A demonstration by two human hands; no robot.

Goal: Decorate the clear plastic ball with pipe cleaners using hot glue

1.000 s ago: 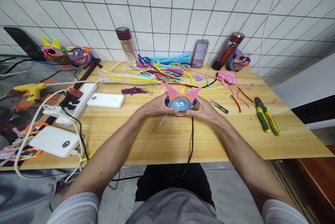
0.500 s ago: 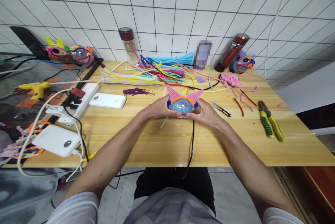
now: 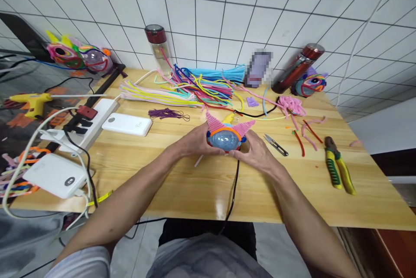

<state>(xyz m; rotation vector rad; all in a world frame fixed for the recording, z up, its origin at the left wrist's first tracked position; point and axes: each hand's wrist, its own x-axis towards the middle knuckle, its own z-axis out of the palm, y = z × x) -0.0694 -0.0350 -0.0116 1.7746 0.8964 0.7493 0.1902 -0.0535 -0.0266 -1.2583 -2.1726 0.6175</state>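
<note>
A clear blue plastic ball (image 3: 226, 138) with an orange band and two pink pipe-cleaner ears rests on the wooden table (image 3: 201, 178) in front of me. My left hand (image 3: 194, 140) grips its left side, fingers curled round it. My right hand (image 3: 256, 150) holds its right side the same way. A black cable (image 3: 234, 185) runs from under the ball toward the table's near edge. A thin pale strip (image 3: 198, 160) pokes out below my left hand.
A heap of coloured pipe cleaners (image 3: 195, 87) lies behind the ball. Small snips (image 3: 275, 144) and yellow-green pliers (image 3: 338, 170) lie to the right. Two power banks (image 3: 126, 124) (image 3: 55, 176), a power strip (image 3: 94, 123), and a glue gun (image 3: 30, 102) sit left. Two bottles (image 3: 158, 48) (image 3: 297, 66) stand by the wall.
Both hands stay on the ball with little change. My view has shifted slightly, so the table appears lower and turned a little.
</note>
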